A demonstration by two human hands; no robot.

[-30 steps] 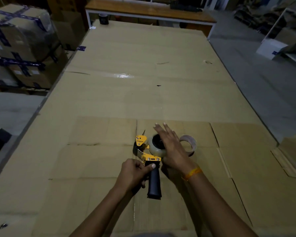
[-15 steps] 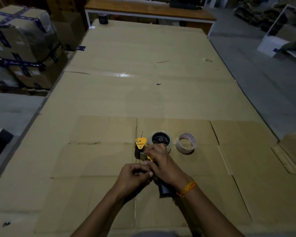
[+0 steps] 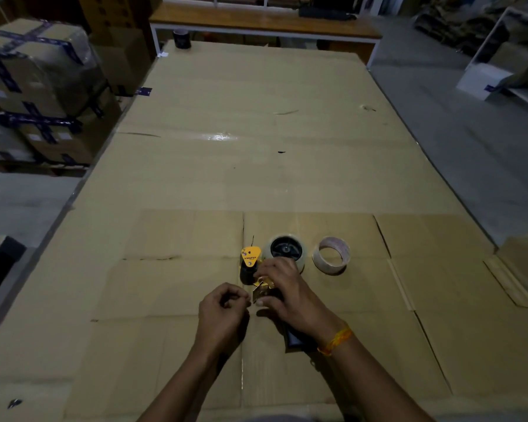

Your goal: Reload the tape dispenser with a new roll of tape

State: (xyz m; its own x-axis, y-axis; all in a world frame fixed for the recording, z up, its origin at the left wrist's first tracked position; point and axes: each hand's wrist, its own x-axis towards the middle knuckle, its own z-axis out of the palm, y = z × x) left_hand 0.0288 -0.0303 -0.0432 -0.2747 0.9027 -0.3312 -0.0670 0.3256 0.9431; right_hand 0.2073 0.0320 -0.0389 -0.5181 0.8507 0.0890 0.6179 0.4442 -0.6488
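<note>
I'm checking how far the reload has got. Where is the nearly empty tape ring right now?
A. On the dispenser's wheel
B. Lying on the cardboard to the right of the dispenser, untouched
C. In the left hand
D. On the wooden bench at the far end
B: the nearly empty tape ring lies flat on the cardboard, right of the dispenser, while both the left hand and the right hand are at the dispenser.

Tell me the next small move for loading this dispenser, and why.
Probably draw the tape end through the front of the dispenser. The new roll already sits on the hub, and both the left hand and right hand pinch near the yellow front.
</note>
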